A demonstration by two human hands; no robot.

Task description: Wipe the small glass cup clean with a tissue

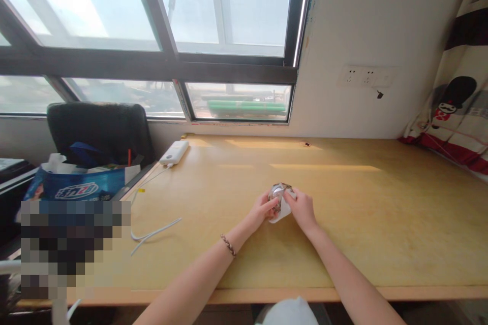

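Both my hands are over the middle of the wooden table (pixel 213 254), fingers closed around one small thing. It is a shiny silver-and-brown packet (pixel 277 192) with a white, paper-like part at its lower right; its exact kind is too small to make out. My left hand (pixel 265 206) grips its left side, thumb on top. On the other side my right hand (pixel 304 208) pinches the upper right edge near the white part. The fingers cover much of the packet. A braided bracelet (pixel 229 246) is on my left wrist.
A white power bank (pixel 174 153) lies at the table's far left, with a white cable (pixel 156 232) running along the left edge. Beyond that edge are a black chair (pixel 99 122) and a blue bag (pixel 82 185). A patterned curtain (pixel 455 106) hangs at right.
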